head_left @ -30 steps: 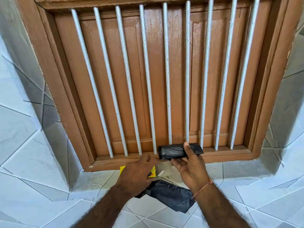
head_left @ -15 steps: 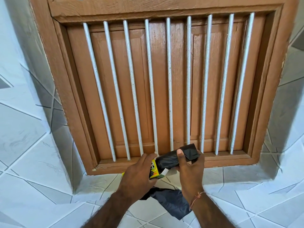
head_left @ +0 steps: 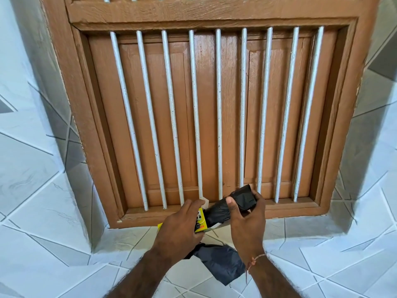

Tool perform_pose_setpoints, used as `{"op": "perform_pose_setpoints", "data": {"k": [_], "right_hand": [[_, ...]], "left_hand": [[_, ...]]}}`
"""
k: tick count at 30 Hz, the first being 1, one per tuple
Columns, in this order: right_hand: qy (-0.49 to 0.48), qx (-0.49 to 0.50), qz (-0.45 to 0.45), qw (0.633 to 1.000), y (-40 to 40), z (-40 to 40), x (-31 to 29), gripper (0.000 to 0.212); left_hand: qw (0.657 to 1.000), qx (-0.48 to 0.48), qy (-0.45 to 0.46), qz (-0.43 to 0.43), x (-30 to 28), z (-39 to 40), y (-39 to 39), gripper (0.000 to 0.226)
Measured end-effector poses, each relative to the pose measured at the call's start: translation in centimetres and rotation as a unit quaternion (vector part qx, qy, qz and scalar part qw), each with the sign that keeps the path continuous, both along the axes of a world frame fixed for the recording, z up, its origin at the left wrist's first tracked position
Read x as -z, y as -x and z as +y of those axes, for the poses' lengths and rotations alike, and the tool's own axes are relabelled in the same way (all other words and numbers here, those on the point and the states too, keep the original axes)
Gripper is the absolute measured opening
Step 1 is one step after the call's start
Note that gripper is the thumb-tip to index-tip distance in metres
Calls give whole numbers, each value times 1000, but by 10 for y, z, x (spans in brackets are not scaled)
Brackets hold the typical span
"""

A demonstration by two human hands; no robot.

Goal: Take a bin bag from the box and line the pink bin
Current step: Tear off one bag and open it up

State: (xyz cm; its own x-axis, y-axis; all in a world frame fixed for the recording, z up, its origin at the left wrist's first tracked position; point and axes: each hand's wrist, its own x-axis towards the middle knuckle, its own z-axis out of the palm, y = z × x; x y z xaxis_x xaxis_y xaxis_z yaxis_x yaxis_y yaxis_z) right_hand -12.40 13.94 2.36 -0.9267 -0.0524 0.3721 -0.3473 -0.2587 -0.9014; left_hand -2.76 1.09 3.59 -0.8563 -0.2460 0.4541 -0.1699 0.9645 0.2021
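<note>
My left hand [head_left: 180, 230] grips a small yellow box [head_left: 200, 221] in front of the window sill. My right hand [head_left: 245, 222] is closed around a black roll of bin bags [head_left: 234, 204], whose left end sits in the box's open mouth. A white flap of the box [head_left: 205, 202] sticks up above my left fingers. A separate loose black bin bag [head_left: 219, 262] hangs crumpled under my hands, between my wrists. The pink bin is not in view.
A brown wooden window [head_left: 206, 117] with shut shutters and several white vertical bars [head_left: 195, 117] fills the wall ahead. Its sill [head_left: 296, 208] runs just behind my hands. White and grey patterned tiles [head_left: 64, 244] cover the ledge and walls around.
The roll's left end has gone from free of the box into its open mouth. Both hands stay at the sill; the view has tilted upward.
</note>
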Motion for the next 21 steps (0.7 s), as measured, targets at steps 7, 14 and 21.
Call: {"op": "perform_pose_setpoints", "data": {"k": [7,14,21], "right_hand": [[9,-9,4,1000,-4,-3,-4,52],[-37,16,-30,999,-4,-8,2,47],[-270,-12,119,955,-3,-12,23,58]], "left_hand": [[1000,7,-1,8,-7,3,1,73],[1000,14,9,15,-7,13,5,71],[999,16,19,25,-16,8,11,72]]}}
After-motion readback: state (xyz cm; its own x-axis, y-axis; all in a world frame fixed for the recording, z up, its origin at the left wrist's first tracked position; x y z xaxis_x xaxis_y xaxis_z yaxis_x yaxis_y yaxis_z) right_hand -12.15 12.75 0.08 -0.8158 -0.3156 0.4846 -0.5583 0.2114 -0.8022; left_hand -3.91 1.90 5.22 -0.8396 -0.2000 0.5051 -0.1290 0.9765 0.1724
